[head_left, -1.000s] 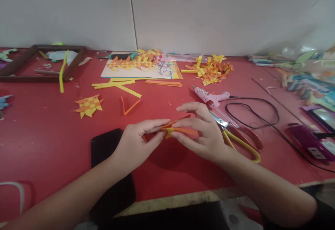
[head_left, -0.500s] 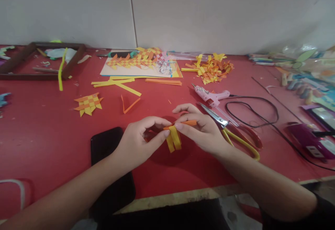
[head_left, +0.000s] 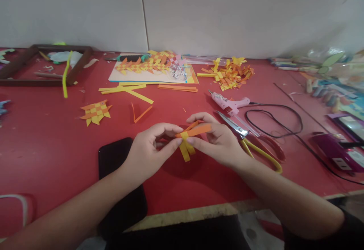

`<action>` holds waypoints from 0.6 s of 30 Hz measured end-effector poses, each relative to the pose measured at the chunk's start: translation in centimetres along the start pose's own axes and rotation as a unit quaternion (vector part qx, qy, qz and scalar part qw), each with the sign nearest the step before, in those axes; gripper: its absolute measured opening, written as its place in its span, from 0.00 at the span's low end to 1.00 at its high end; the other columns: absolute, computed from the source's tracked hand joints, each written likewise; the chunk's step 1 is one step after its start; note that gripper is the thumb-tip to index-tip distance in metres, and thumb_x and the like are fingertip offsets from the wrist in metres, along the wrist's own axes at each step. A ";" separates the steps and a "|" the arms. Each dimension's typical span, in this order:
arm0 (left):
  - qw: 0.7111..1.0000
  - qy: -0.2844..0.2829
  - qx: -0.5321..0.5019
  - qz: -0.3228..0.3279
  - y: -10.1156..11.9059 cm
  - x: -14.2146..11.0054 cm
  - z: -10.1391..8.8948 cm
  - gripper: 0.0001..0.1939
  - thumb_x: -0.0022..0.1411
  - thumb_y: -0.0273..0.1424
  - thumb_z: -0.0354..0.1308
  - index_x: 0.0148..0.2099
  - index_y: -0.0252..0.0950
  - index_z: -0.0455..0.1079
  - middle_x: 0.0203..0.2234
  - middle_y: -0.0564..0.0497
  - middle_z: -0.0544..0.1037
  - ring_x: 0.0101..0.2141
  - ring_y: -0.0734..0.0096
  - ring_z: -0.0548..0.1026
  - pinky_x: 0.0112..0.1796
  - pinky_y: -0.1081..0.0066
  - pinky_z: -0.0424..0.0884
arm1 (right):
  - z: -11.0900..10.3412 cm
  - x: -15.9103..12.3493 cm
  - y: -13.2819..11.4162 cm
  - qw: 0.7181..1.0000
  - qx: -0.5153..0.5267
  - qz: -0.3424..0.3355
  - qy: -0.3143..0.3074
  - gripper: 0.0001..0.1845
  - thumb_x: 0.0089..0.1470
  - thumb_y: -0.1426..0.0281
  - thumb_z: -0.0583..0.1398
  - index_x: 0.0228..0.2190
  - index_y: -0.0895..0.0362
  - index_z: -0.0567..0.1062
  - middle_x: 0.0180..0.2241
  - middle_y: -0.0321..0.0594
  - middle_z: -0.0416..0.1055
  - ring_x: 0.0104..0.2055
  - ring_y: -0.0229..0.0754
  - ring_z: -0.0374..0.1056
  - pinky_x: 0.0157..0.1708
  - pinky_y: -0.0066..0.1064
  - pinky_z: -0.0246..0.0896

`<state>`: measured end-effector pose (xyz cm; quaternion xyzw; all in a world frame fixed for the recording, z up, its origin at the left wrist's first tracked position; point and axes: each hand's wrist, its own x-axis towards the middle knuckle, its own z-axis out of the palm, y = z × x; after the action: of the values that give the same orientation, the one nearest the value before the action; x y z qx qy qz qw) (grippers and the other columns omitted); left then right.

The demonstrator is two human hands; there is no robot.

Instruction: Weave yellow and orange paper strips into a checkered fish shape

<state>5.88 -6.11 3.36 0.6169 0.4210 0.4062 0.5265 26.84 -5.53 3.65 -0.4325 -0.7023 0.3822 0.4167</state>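
Between my two hands, just above the red table, is a small piece of woven paper strips (head_left: 185, 152). Its yellow ends hang down toward me, and its orange ends point right. My left hand (head_left: 155, 144) pinches the left side with thumb and fingertips. On the other side my right hand (head_left: 217, 140) closes on it too, the thumb at the yellow fold and the orange ends lying against the fingers. A folded orange strip (head_left: 141, 114) lies beyond my left hand. Further left rests a finished woven paper fish (head_left: 96, 112) in orange and yellow.
Scissors (head_left: 241, 132) and a pink glue gun (head_left: 230, 104) with a black cord lie by my right hand. A black phone (head_left: 113, 151) sits under my left forearm. Behind are yellow strips (head_left: 127, 89), orange strips (head_left: 178, 88), a scrap pile (head_left: 231, 75) and a wooden frame (head_left: 85, 62).
The woven piece has tilted in my fingers, and its orange ends now show spread apart in two. Both hands stay almost in the same place.
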 end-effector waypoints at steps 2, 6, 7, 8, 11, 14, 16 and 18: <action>1.000 0.006 0.008 0.014 0.0 -0.1 0.1 0.11 0.62 0.32 0.64 0.48 0.41 0.74 0.40 0.51 0.80 0.42 0.70 0.79 0.41 0.74 0.78 | 0.0 0.0 0.0 0.999 -0.022 -0.020 0.012 0.04 0.55 0.66 0.65 0.34 0.51 0.80 0.46 0.42 0.69 0.48 0.44 0.69 0.50 0.43 0.69; 0.997 0.014 0.055 0.052 0.3 -0.2 0.0 0.12 0.62 0.29 0.63 0.49 0.42 0.75 0.43 0.50 0.79 0.42 0.70 0.79 0.40 0.75 0.78 | 0.0 -0.1 -0.3 0.998 -0.038 -0.050 0.023 0.03 0.55 0.67 0.65 0.34 0.51 0.79 0.45 0.42 0.68 0.48 0.44 0.69 0.48 0.43 0.70; 0.995 0.016 0.072 0.062 0.4 -0.2 0.0 0.11 0.62 0.28 0.63 0.47 0.41 0.75 0.42 0.50 0.80 0.40 0.70 0.79 0.40 0.75 0.78 | 0.1 -0.1 -0.4 0.997 -0.044 -0.056 0.023 0.03 0.55 0.67 0.65 0.34 0.51 0.79 0.45 0.42 0.68 0.47 0.44 0.69 0.48 0.43 0.69; 0.993 0.018 0.088 0.072 0.5 -0.2 -0.1 0.10 0.62 0.28 0.62 0.46 0.41 0.75 0.41 0.51 0.80 0.38 0.71 0.79 0.39 0.75 0.78 | 0.1 -0.1 -0.5 0.996 -0.052 -0.062 0.022 0.03 0.55 0.67 0.65 0.34 0.51 0.79 0.45 0.42 0.68 0.47 0.44 0.69 0.49 0.43 0.69; 0.989 0.020 0.115 0.086 0.8 -0.1 -0.2 0.08 0.62 0.27 0.61 0.44 0.41 0.76 0.40 0.51 0.80 0.36 0.72 0.79 0.37 0.76 0.78 | 0.1 -0.2 -0.9 0.993 -0.089 -0.077 0.017 0.04 0.54 0.67 0.66 0.33 0.52 0.80 0.45 0.42 0.68 0.47 0.45 0.68 0.49 0.43 0.68; 0.990 0.027 0.115 0.082 0.9 -0.1 -0.1 0.08 0.63 0.28 0.61 0.44 0.40 0.76 0.40 0.51 0.80 0.36 0.72 0.79 0.35 0.78 0.77 | 0.0 -0.1 -1.0 0.989 -0.116 -0.088 0.006 0.06 0.53 0.65 0.67 0.35 0.52 0.80 0.46 0.43 0.68 0.49 0.47 0.68 0.49 0.44 0.68; 0.990 0.035 0.111 0.077 0.9 -0.1 -0.1 0.08 0.63 0.28 0.61 0.44 0.40 0.76 0.39 0.51 0.81 0.35 0.73 0.79 0.34 0.78 0.77 | 0.0 -0.1 -0.9 0.989 -0.118 -0.089 -0.002 0.06 0.53 0.65 0.67 0.35 0.52 0.80 0.46 0.43 0.69 0.49 0.47 0.67 0.50 0.45 0.67; 0.991 0.043 0.107 0.071 0.9 -0.1 0.0 0.08 0.62 0.28 0.61 0.44 0.40 0.76 0.38 0.52 0.81 0.35 0.73 0.79 0.34 0.78 0.77 | 0.0 -0.1 -0.7 0.990 -0.112 -0.086 -0.008 0.04 0.55 0.67 0.65 0.34 0.52 0.81 0.46 0.44 0.69 0.49 0.46 0.68 0.51 0.46 0.66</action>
<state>5.89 -6.30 4.21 0.6799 0.4399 0.4213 0.4084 26.69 -5.90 4.30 -0.4112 -0.7788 0.2671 0.3912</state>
